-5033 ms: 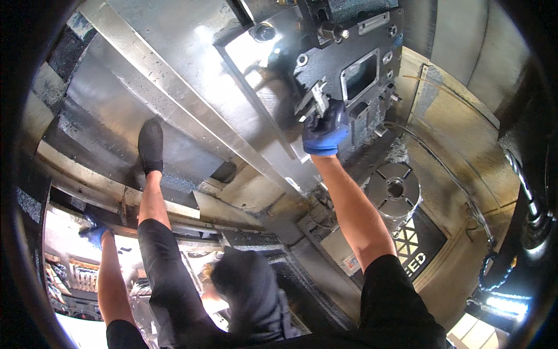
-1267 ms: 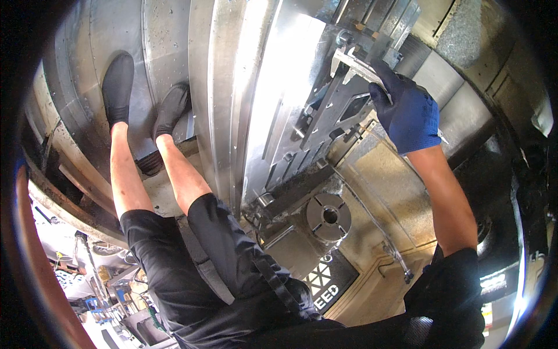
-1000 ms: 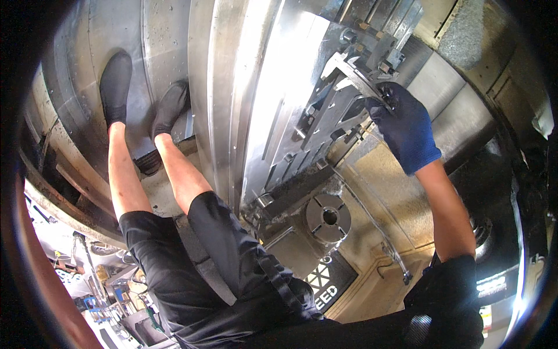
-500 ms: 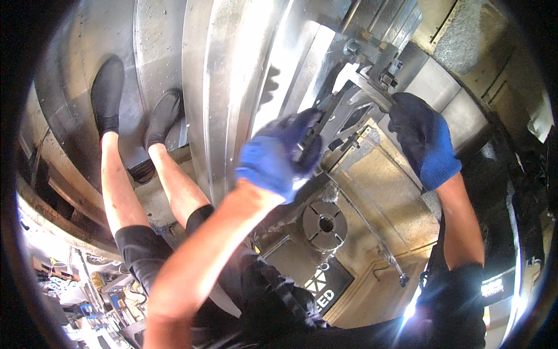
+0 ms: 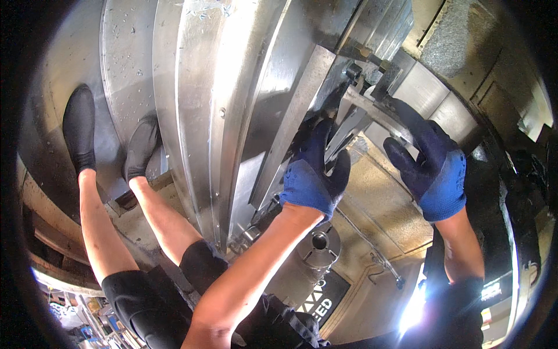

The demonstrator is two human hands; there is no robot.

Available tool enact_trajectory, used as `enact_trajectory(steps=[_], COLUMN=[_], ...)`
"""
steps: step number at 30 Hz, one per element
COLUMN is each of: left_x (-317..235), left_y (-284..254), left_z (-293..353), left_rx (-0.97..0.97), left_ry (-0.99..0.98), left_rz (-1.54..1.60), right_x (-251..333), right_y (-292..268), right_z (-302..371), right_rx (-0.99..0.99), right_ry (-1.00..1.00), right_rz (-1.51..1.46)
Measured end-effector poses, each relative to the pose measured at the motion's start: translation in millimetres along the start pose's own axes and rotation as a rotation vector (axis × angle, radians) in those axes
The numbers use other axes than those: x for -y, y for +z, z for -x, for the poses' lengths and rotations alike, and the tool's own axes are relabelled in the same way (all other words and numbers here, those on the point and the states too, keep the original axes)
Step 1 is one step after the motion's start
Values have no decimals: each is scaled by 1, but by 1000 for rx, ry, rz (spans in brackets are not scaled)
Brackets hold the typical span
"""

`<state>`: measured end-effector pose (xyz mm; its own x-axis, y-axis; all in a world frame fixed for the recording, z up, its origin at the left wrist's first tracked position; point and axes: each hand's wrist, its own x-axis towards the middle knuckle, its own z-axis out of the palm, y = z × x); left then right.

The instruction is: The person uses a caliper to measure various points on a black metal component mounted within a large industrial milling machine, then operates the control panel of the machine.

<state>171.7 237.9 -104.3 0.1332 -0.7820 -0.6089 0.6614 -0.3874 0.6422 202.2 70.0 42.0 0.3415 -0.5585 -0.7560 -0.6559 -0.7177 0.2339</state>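
My left hand (image 5: 317,171), in a blue glove with dark palm and fingers, reaches up beside a dark metal part at the turned steel machine's side. Its thumb stands apart from its fingers, and the fingertips partly disappear against the dark metal. My right hand (image 5: 430,160), gloved alike, is at the right end of a grey metal bar (image 5: 378,113). Its thumb is spread away, while its upper fingers lie against or just behind the bar; contact is hard to tell. A bolt head (image 5: 353,71) shows above the bar.
A large ribbed steel machine part (image 5: 232,104) curves along the left, with my feet in dark socks (image 5: 79,125) against it. Below my left wrist is a round slotted chuck (image 5: 319,245). A thin hose (image 5: 375,256) runs along the tan machine floor. Cluttered shelves show at lower left.
My left hand has shifted right, and its thumb has spread from the fingers. The right hand has moved slightly down and loosened from the bar's end. The view has shifted.
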Motion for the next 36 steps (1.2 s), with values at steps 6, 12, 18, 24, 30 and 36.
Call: enact_trajectory(steps=[6, 12, 18, 24, 30, 36], left_x=[-3, -2, -1, 5, 11, 7], left_y=[12, 28, 27, 33, 44, 39], left_z=[-6, -10, -24, -26, -25, -27], left_rx=[-124, -244, -196, -213, -220, -213], left_ry=[-65, -61, -58, -35, -109, -111], left_rz=[245, 336, 298, 304, 470, 438], right_x=[-2, 1, 6, 15, 17, 19], right_y=[5, 12, 15, 13, 14, 12], right_z=[-3, -7, -3, -6, -4, -5], right_rx=[36, 32, 33, 49, 69, 99], right_ry=[75, 26, 60, 109, 150, 138], right_rz=[37, 206, 234, 251, 278, 294])
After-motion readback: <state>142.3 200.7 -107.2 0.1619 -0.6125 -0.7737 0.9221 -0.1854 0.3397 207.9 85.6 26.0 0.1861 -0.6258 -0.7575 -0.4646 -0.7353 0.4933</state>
